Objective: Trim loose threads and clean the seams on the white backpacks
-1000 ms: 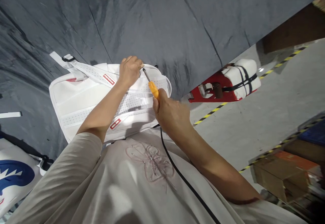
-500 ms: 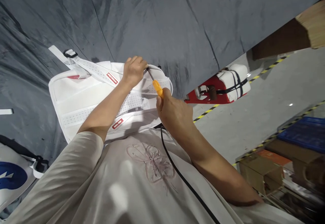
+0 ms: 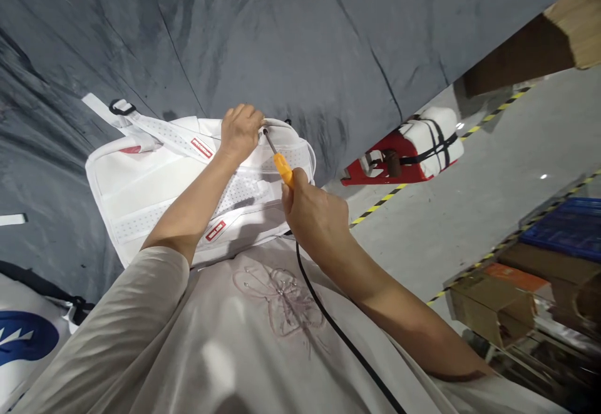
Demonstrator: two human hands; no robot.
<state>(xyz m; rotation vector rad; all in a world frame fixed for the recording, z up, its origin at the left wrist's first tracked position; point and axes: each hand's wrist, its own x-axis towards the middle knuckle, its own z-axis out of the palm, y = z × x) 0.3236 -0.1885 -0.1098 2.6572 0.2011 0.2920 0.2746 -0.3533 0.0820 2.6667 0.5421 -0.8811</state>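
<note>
- Head view: your left hand (image 3: 240, 131) is pinching the white backpack's (image 3: 141, 182) top edge on the grey cloth (image 3: 300, 38).
- Your right hand (image 3: 313, 217) is clenching the orange-handled corded tool (image 3: 283, 169), tip beside those fingers.
- Risk, I judge: tip slipping, burning fingers or scorching fabric.

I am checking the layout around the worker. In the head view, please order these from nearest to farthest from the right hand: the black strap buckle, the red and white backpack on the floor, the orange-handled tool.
From the right hand:
1. Orange-handled tool, held in this hand.
2. Red and white backpack, to the right on the floor.
3. Black strap buckle, far left on the grey cloth.
</note>
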